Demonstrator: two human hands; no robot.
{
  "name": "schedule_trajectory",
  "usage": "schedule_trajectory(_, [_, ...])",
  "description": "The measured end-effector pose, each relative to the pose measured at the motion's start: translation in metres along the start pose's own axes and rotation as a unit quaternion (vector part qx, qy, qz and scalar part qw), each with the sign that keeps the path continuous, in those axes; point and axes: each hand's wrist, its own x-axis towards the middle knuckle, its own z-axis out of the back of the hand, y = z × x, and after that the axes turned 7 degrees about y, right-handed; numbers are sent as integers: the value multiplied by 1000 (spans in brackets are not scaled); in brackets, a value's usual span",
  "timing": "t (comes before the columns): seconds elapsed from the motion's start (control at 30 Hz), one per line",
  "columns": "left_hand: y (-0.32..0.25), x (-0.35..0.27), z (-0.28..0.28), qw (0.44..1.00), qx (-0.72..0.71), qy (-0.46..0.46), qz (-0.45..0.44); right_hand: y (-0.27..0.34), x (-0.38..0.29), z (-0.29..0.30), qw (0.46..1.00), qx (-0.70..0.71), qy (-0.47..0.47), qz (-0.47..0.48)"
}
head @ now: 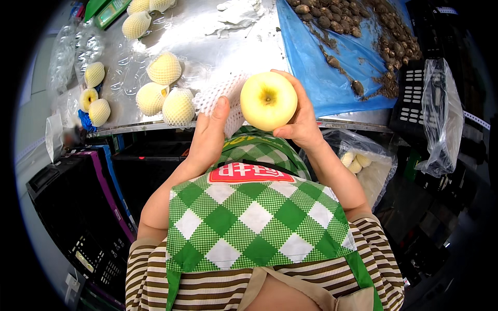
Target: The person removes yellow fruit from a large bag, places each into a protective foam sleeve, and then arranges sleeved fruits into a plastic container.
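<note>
My right hand (pixel 297 112) holds a bare yellow apple (pixel 268 101) by its right side, its hollow and stem end facing up. Just left of it, my left hand (pixel 212 128) grips a white foam net sleeve (pixel 223 99), which is off the fruit and close against its left edge. A group of net-wrapped yellow fruits (pixel 164 68) rests on the metal table (pixel 128 74) left of my hands. Smaller-looking wrapped ones (pixel 94 74) lie farther left, beside blue material (pixel 86 120).
A green scale (pixel 111 15) and more wrapped fruits (pixel 136 25) stand at the upper left. Soil-covered tubers (pixel 330 17) lie on blue plastic sheeting (pixel 311 81) at the right. A black crate (pixel 412 93) with clear plastic borders it. Dark crates (pixel 74 194) are below left.
</note>
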Motion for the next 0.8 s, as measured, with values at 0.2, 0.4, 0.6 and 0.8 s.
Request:
schedule_trajectory(0.2, [1,3,-4,967,229,47,-105,13,4,-11,893,-443,-10,77])
schedule_trajectory(0.4, [4,-2,7,981,-175,21,83,19,6,-32,882,-441,-5,164])
schedule_trajectory(0.6, [5,-3,11,950,-294,21,107,8,6,-28,865,-426,21,265])
schedule_trajectory(0.8, [9,-4,14,925,-363,45,100,8,4,-28,839,-466,29,281])
